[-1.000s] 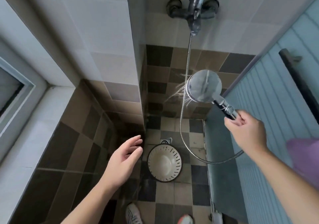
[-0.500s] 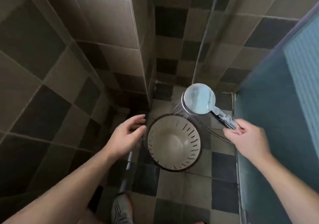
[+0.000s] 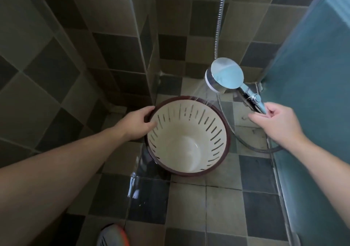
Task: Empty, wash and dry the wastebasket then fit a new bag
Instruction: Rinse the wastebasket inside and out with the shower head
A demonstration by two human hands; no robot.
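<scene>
A round wastebasket [image 3: 187, 147] with a cream slotted inside and a dark red rim stands on the tiled shower floor, with nothing inside it. My left hand [image 3: 138, 124] grips its left rim, thumb over the edge. My right hand [image 3: 278, 122] holds the handle of a chrome shower head [image 3: 225, 75], which hangs just above and to the right of the basket. Thin water jets run from the head toward the basket's far rim.
The metal shower hose [image 3: 219, 18] drops from above and loops on the floor right of the basket. Checkered tile walls stand at left and behind, and a teal frosted panel [image 3: 312, 75] at right. My shoe [image 3: 113, 235] shows at the bottom edge.
I have bent down closer to the basket. My left hand moved from open beside the basket to gripping its rim. The shower head came lower, next to the basket.
</scene>
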